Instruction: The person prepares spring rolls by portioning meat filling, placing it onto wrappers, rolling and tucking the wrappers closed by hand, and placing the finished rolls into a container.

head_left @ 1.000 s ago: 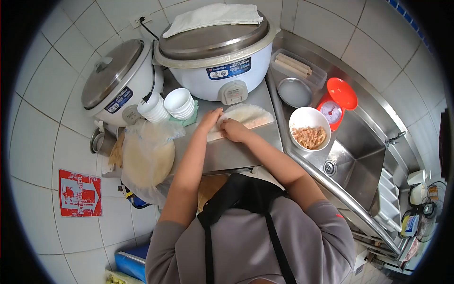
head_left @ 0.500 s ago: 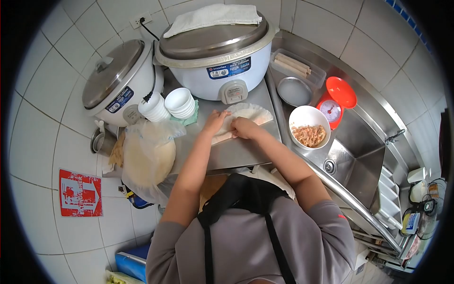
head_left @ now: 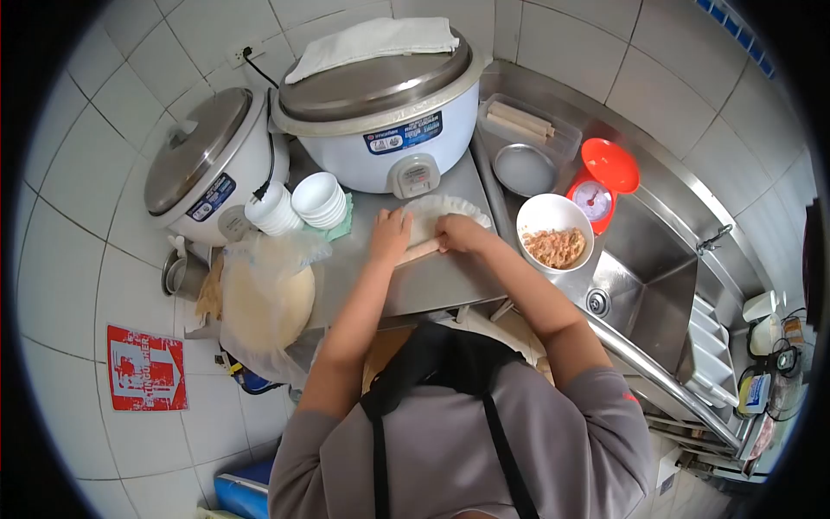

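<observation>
A thin, pale round wrapper (head_left: 430, 213) lies on the steel counter, its near side folded into a narrow roll (head_left: 420, 252). Whatever is inside the roll is hidden. My left hand (head_left: 392, 233) rests at the wrapper's left side, its fingers stretched forward and lying over the edge. On the right, my right hand (head_left: 460, 233) has its fingers curled and closed on the wrapper at the roll's right end. A white bowl (head_left: 528, 214) with a minced, orange-pink filling (head_left: 554, 248) stands to the right of my right hand.
Left of my arm, a stack of round wrappers (head_left: 272, 303) sits in a plastic bag. Stacked white bowls (head_left: 316, 201) and two rice cookers (head_left: 380, 95) (head_left: 203, 164) stand behind. Rightward are a metal dish (head_left: 525, 169), a tub with finished rolls (head_left: 519, 120), a red scale (head_left: 593, 201) and a sink (head_left: 644, 259).
The near side of the wrapper now forms a narrower roll. My left hand has moved slightly left and its fingers have straightened; my right hand has shifted to the right. The view has tilted slightly.
</observation>
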A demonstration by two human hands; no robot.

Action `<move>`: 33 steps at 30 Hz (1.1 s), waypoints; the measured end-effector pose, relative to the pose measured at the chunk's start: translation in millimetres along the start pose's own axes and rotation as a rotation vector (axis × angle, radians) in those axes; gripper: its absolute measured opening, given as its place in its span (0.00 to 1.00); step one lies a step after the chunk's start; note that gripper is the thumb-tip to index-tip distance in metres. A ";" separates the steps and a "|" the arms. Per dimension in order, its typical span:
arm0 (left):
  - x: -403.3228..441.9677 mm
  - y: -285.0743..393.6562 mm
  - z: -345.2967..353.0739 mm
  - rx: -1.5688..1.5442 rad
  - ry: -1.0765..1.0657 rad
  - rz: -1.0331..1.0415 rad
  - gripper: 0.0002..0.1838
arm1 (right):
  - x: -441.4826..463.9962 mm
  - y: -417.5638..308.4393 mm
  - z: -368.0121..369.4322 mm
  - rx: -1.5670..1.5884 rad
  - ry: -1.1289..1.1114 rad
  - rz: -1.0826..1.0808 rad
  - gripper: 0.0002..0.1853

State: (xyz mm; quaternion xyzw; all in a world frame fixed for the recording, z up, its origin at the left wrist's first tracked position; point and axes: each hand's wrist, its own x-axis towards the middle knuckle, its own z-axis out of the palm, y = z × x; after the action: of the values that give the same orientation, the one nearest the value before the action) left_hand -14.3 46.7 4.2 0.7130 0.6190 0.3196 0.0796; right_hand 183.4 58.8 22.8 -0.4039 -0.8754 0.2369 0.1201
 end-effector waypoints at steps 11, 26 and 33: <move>-40.1 21.4 -15.2 -0.259 -0.296 0.176 0.19 | -31.2 26.1 -16.1 0.002 0.041 0.047 0.16; -36.1 29.5 -35.2 -0.217 -0.313 0.164 0.20 | -24.2 65.6 -55.4 1.213 0.381 0.278 0.10; -37.7 36.9 -16.5 -0.362 -0.305 0.130 0.13 | -74.7 92.0 -76.9 1.129 0.621 0.452 0.24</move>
State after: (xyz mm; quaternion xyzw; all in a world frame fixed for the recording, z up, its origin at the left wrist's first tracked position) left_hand 6.2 -1.3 22.5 0.7654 0.4852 0.3186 0.2779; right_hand 322.3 77.7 40.4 -0.5014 -0.4367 0.5496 0.5057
